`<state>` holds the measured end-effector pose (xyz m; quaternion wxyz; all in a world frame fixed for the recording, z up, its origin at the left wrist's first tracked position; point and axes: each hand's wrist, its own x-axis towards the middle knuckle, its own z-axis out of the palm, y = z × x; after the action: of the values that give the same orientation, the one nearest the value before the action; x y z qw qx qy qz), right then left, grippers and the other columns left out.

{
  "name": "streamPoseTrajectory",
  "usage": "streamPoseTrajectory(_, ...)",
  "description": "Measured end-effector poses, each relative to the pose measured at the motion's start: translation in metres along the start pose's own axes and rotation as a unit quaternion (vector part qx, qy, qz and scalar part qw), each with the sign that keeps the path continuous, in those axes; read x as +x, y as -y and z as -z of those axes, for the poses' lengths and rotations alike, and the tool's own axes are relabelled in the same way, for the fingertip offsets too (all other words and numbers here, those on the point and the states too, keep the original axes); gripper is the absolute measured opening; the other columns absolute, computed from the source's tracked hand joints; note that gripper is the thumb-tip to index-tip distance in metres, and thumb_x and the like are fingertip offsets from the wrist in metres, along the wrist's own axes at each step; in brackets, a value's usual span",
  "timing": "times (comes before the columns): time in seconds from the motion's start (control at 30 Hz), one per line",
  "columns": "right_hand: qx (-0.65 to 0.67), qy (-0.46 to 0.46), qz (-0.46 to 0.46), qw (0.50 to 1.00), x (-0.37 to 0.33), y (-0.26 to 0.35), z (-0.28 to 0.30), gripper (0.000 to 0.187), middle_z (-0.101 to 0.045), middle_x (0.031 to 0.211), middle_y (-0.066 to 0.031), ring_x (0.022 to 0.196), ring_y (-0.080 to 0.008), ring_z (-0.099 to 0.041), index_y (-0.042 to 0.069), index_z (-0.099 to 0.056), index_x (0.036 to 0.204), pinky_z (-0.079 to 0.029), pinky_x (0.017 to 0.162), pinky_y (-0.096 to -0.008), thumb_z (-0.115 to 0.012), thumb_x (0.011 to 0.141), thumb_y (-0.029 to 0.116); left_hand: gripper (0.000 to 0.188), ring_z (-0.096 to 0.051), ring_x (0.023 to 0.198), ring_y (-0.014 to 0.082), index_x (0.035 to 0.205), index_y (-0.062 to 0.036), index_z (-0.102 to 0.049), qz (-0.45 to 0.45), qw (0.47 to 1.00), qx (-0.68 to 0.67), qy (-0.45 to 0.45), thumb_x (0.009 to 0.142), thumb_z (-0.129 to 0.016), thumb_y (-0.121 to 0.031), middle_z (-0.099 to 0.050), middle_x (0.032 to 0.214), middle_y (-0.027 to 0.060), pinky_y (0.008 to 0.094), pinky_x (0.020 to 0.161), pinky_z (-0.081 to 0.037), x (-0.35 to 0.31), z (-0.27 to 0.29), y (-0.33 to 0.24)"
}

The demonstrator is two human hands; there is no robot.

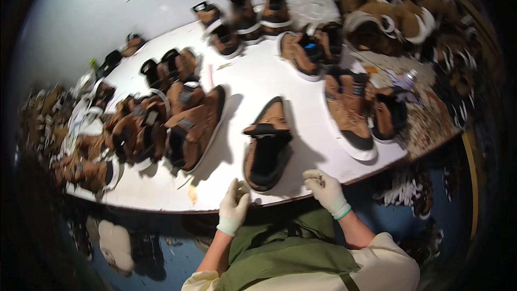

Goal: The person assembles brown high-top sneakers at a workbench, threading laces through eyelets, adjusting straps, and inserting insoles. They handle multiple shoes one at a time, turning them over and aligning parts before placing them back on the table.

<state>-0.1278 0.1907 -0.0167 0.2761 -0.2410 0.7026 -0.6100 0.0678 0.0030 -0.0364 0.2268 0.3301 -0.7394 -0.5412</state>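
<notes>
A brown ankle-high shoe (267, 148) with a black lining lies at the table's near edge, its opening facing me and its toe pointing away. My left hand (233, 208), in a white glove, is just left of the shoe's heel. Its fingers are loosely bent and apart, with nothing visible in them. On the shoe's right, my right hand (327, 191), also gloved, hovers by the table edge with fingers slightly curled and apart. Neither hand touches the shoe.
Brown shoes (196, 124) crowd the left of the white table (242, 81). More shoes (350, 108) stand at the right, and others (274, 11) line the back. A heap of brown shoe parts (398, 16) fills the far right. Below the table are further shoes (409, 191).
</notes>
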Motion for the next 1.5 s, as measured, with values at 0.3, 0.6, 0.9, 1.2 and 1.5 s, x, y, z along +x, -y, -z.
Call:
streamPoseTrajectory(0.3,-0.158,-0.100,0.061,0.980,0.044,-0.001,-0.013,0.024,-0.070,0.094,-0.0133,0.084,-0.0156,-0.066,-0.002,-0.063,0.111,-0.051,0.077,-0.0286,-0.058,0.089,0.007,0.036,-0.066,0.088,0.0278,0.119,-0.0009,-0.057,-0.168,0.951,0.176,-0.189,0.084,-0.063,0.000,-0.066,0.103,0.0158,0.0347,0.078,-0.052,-0.016,0.059,0.036)
streamPoseTrajectory(0.6,-0.270,-0.102,0.116,0.950,0.075,0.010,-0.026,0.027,-0.066,0.104,-0.0181,0.100,-0.0334,-0.063,0.001,-0.062,0.112,-0.049,0.086,-0.0365,-0.054,0.086,-0.001,0.031,-0.065,0.093,0.0244,0.115,0.0025,-0.058,-0.217,0.961,0.045,-0.167,0.085,-0.059,0.005,-0.065,0.106,0.0149,0.0321,0.078,-0.053,0.038,0.069,-0.013)
streamPoseTrajectory(0.9,-0.246,-0.192,0.164,0.936,0.075,-0.012,-0.021,0.025,-0.065,0.100,-0.0116,0.089,-0.0304,-0.061,0.006,-0.063,0.111,-0.049,0.079,-0.0384,-0.060,0.086,0.004,0.027,-0.063,0.088,0.0377,0.111,0.0023,-0.053,-0.299,0.863,0.380,-0.147,0.086,-0.049,-0.009,-0.063,0.096,0.0204,0.0442,0.079,-0.051,0.306,0.020,-0.142)
streamPoseTrajectory(1.2,-0.381,-0.138,0.247,0.880,0.078,-0.005,-0.015,0.044,-0.064,0.095,-0.0085,0.072,-0.0325,-0.062,0.012,-0.062,0.117,-0.050,0.063,-0.0414,-0.063,0.074,0.006,0.052,-0.055,0.122,0.0280,0.135,-0.0231,-0.049,0.142,0.841,0.515,-0.088,0.085,-0.060,-0.031,-0.053,0.136,0.0124,0.0450,0.098,-0.045,0.531,0.015,0.010)
streamPoseTrajectory(1.5,-0.335,-0.103,0.226,0.909,0.077,-0.013,-0.020,0.048,-0.057,0.091,-0.0091,0.070,-0.0284,-0.061,0.011,-0.057,0.122,-0.049,0.062,-0.0406,-0.066,0.076,0.016,0.080,-0.057,0.116,0.0386,0.137,-0.0065,-0.048,0.234,0.849,0.472,-0.022,0.092,-0.019,-0.066,-0.057,0.127,0.0237,0.0476,0.097,-0.042,0.559,0.076,0.058)
